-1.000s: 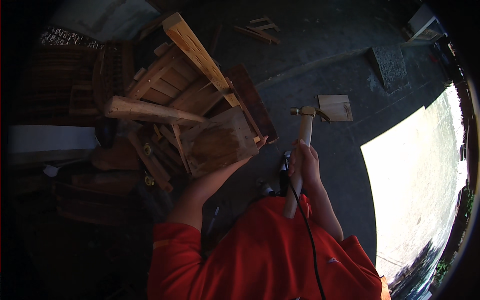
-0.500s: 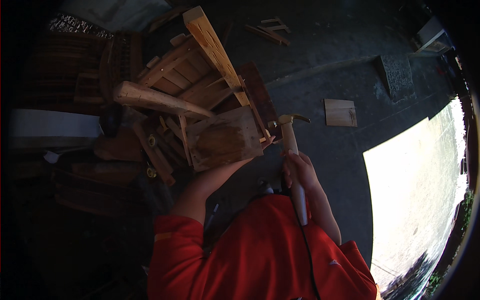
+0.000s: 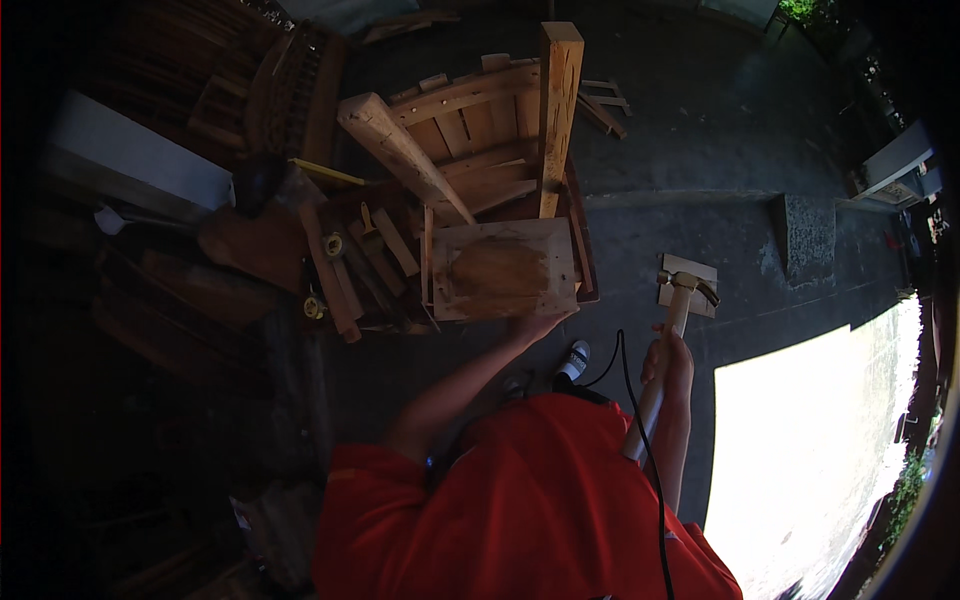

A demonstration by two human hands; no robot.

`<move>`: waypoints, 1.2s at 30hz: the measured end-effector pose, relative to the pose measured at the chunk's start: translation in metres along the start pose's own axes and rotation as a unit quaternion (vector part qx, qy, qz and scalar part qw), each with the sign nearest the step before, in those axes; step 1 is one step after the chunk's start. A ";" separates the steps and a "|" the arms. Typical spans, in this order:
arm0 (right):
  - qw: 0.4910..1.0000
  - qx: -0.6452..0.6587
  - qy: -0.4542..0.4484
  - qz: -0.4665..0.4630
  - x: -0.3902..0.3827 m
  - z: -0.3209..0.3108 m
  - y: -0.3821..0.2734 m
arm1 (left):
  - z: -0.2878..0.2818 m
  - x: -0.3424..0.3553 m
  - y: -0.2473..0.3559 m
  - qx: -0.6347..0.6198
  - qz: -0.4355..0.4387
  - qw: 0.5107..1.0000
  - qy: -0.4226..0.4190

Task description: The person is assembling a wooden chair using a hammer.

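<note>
My right hand [image 3: 669,362] is wrapped around the pale wooden handle of a claw hammer [image 3: 681,302]. The hammer's metal head points away from me, out to the right of the woodwork. A flat wooden board [image 3: 505,270] with a dark stained middle lies in front of me. Against its near edge, at the underside, is my left hand [image 3: 538,324]; most of its fingers are hidden by the board. Behind the board rise two thick wooden posts, a left post [image 3: 405,155] leaning outward and a right post [image 3: 557,115] standing nearly straight.
A slatted wooden panel [image 3: 475,120] stands behind the posts. Left of the board lie tape measures [image 3: 333,244], a yellow-handled brush [image 3: 367,218] and loose wood strips. A board piece [image 3: 690,268] lies on the floor beneath the hammer head. A black cord [image 3: 625,375] hangs before my red shirt.
My right hand has carried the hammer right, away from the board. The whole view has turned, so the woodwork sits further right and straighter. My left hand's fingers no longer show beyond the board's right side.
</note>
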State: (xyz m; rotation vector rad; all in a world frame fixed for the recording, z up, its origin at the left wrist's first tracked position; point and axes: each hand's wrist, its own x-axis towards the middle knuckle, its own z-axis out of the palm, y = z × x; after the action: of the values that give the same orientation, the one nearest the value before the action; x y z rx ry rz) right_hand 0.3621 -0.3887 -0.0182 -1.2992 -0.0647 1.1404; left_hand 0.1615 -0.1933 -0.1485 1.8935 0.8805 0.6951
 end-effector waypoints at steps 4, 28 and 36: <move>1.000 -0.027 0.006 -0.007 -0.005 -0.001 0.004 | -0.030 -0.063 0.009 0.021 -0.009 0.988 0.152; 0.986 -0.142 -0.089 -0.014 -0.052 0.073 0.020 | -0.158 0.001 0.106 0.348 0.248 0.903 0.038; 0.985 -0.145 -0.088 -0.027 -0.052 0.077 0.032 | -0.151 0.001 0.099 0.378 0.270 0.884 0.050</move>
State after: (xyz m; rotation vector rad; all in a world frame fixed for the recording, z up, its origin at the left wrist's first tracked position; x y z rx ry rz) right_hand 0.2698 -0.3745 0.0118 -1.4394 -0.4063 1.2291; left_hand 0.0765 -0.1511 0.0050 2.8959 0.7379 0.8530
